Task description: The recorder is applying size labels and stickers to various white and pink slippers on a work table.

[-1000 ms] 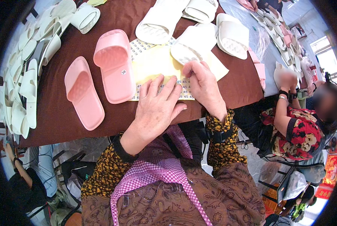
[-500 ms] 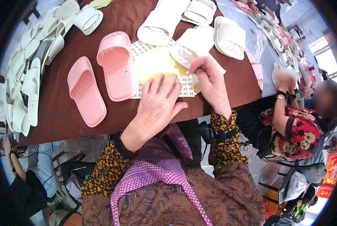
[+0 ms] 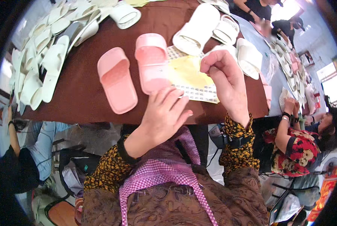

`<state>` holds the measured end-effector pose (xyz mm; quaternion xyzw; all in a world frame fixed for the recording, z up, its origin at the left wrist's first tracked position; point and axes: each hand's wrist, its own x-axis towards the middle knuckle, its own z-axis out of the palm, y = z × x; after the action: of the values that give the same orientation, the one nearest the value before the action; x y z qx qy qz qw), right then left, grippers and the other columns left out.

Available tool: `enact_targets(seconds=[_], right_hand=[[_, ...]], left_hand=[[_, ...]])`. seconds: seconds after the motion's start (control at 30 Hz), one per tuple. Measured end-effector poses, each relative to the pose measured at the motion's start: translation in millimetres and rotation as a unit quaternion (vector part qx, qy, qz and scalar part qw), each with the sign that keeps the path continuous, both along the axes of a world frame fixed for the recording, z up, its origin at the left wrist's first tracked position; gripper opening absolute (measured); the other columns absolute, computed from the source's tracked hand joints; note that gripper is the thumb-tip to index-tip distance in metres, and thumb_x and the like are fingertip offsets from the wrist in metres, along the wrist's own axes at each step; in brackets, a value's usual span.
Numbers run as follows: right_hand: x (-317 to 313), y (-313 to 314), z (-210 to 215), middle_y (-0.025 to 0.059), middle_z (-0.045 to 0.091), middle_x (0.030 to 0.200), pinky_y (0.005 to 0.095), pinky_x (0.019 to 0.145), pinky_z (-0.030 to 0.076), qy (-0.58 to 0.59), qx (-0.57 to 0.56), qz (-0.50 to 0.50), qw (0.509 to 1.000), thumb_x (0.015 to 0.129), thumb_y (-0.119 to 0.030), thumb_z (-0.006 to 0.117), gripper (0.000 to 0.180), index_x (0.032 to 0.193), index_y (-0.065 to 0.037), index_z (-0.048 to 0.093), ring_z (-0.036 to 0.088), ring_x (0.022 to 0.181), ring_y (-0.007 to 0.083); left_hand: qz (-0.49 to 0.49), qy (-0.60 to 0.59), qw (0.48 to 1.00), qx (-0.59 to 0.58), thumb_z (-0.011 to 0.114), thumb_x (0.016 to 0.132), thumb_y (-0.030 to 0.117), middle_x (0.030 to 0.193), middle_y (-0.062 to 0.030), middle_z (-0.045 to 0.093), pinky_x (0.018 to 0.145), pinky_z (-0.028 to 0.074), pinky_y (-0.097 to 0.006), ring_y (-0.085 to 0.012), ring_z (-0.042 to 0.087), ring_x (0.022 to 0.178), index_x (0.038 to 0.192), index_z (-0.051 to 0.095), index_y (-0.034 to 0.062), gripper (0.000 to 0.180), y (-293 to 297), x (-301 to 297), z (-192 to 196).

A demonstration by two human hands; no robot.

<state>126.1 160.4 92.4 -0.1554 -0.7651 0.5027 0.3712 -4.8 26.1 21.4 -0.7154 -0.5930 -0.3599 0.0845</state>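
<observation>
my left hand (image 3: 164, 115): at the near edge of the table (image 3: 78, 98), fingers spread and open, tips resting on the near edge of the sticker sheet (image 3: 193, 81) and just touching the heel of the nearer-right pink slipper (image 3: 152, 62). it grips nothing.
my right hand (image 3: 226, 81): lifted over the right part of the sheet, thumb and forefinger pinched shut. i judge a small sticker sits between them, but it is too small to make out.
sticker sheet: flat near the table's near edge, a yellow patch in its middle, rows of small labels round it, its far end tucked under the slippers.
pink pair: the second pink slipper (image 3: 117, 79) lies left of the first, both soles down, toes pointing away.
risk, sheet: my left fingers hold it lightly; if they slip, the sheet may lift with the pinch and slide off the near edge.
risk, sticker: a tight pinch could fold it or stick it to my finger.
risk, slipper: a nudge from my left hand could turn it askew.
white slippers (image 3: 198, 28): beyond the sheet, crowding it; more white slippers in a pile (image 3: 44, 56) along the left edge.
neighbour: another person's hands (image 3: 290, 107) work well off to the right.
</observation>
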Motion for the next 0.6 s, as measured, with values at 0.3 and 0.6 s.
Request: enact_targets(seconds=[0.3, 0.6], right_hand=[[-106, -19, -21, 0.0119, 0.060, 0.076, 0.0342, 0.067, 0.051, -0.092, 0.231, 0.065, 0.966, 0.083, 0.005, 0.045, 0.017, 0.096, -0.002, 0.053, 0.063, 0.075, 0.0271], [-161, -35, -43, 0.0182, 0.062, 0.084, 0.0465, 0.073, 0.049, -0.175, 0.273, 0.131, 0.937, 0.084, 0.001, 0.046, 0.014, 0.095, -0.002, 0.053, 0.060, 0.087, 0.0393]], left_hand=[[0.205, -0.070, 0.970, 0.108, 0.065, 0.080, 0.007, 0.099, -0.0121, 0.061, 0.084, 0.042, -0.041, -0.0318, 0.056, 0.094, 0.099, 0.062, 0.0012, 0.020, -59, -94, -21], [0.249, -0.109, 0.958, 0.096, 0.066, 0.078, 0.008, 0.107, -0.0108, 0.059, 0.085, 0.040, -0.041, -0.0307, 0.053, 0.099, 0.098, 0.060, 0.0023, 0.022, -60, -107, -44]])
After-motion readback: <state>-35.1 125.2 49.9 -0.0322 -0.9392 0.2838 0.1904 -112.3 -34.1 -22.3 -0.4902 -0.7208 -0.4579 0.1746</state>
